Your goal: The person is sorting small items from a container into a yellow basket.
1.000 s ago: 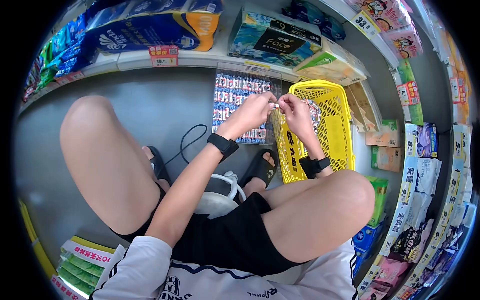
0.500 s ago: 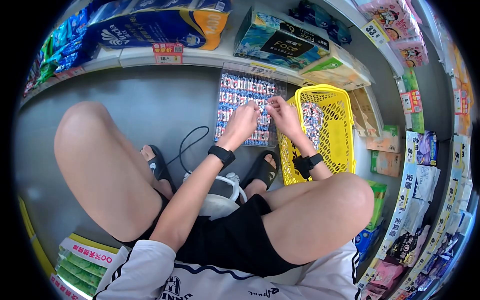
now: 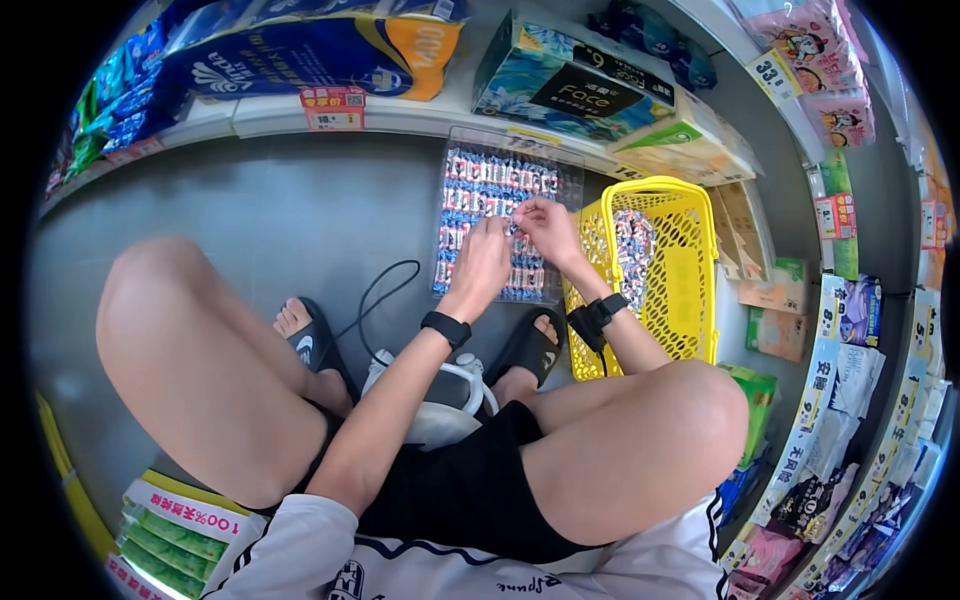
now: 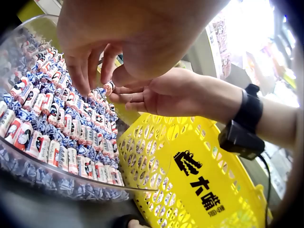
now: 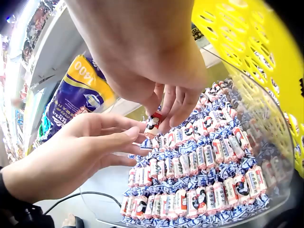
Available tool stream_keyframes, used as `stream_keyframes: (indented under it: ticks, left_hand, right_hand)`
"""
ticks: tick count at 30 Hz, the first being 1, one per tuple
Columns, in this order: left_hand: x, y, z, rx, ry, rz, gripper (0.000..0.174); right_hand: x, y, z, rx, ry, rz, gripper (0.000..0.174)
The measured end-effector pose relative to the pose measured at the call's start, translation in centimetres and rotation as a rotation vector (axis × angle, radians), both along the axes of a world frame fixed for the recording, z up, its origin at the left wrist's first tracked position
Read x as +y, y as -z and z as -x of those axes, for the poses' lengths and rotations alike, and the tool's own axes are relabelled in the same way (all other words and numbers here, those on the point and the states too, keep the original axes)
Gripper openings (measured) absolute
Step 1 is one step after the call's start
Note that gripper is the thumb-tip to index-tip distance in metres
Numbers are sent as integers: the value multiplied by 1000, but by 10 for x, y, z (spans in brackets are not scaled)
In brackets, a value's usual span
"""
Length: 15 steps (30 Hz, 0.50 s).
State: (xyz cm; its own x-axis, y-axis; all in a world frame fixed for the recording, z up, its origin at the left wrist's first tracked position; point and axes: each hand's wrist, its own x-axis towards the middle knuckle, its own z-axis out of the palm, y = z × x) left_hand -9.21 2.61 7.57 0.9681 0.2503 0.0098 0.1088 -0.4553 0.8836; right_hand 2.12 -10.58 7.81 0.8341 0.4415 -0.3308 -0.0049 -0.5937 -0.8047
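Observation:
A clear plastic box (image 3: 449, 290) on the floor is filled with rows of twist-wrapped candies (image 5: 209, 197) in white, red and blue paper. Above these rows, my right hand (image 3: 552, 236) pinches one wrapped candy (image 5: 153, 124) between thumb and fingers. My left hand (image 3: 480, 262) meets it from the other side, its fingers (image 5: 124, 138) nearly straight and its fingertips right at the twisted lower end of that candy. Beside the box stands a yellow basket (image 3: 705, 290) with perforated walls, holding a heap of loose candies (image 3: 634, 245).
Shelves with tissue packs (image 3: 575, 85) and a large blue pack (image 3: 310, 60) run along the back. More goods line the shelf (image 3: 815, 400) on the right. A black cable (image 3: 363, 300) loops over the floor between the sandalled feet, by a white stool (image 3: 440, 425).
Both hands have moved from the basket's near rim leftward over the candy rows, bringing a candy between them. The head view has shifted slightly.

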Motion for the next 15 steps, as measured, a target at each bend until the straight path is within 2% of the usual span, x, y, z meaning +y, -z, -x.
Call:
stream_keyframes:
  ticks: [1, 3, 4, 5, 7, 8, 9, 11, 13, 15]
  left_hand:
    - [0, 2, 1, 3, 0, 0, 20]
    - [0, 7, 3, -41, -55, -245, 25]
    - [3, 9, 3, 51, 2, -310, 36]
    - [3, 12, 2, 57, 1, -311, 36]
    - [5, 15, 2, -14, -27, -453, 47]
    - [8, 16, 1, 52, 45, -476, 57]
    - [9, 22, 0, 57, 43, -477, 57]
    - [8, 32, -2, 76, 72, -563, 67]
    - [11, 28, -1, 106, 86, -568, 69]
    - [11, 31, -1, 134, 99, -570, 71]
  right_hand:
    - [5, 2, -3, 3, 0, 0, 11]
    - [15, 9, -9, -70, 14, 79, 12]
    - [20, 18, -13, -73, 0, 50, 11]
    - [23, 23, -16, -67, -1, 49, 11]
    - [33, 27, -18, -86, -65, 146, 9]
    - [38, 33, -19, -85, -65, 157, 11]
    - [42, 34, -18, -81, -68, 155, 11]
    - [49, 36, -17, -276, -101, 231, 9]
    - [54, 36, -14, -270, -94, 191, 13]
    - [55, 39, -11, -404, -61, 108, 18]
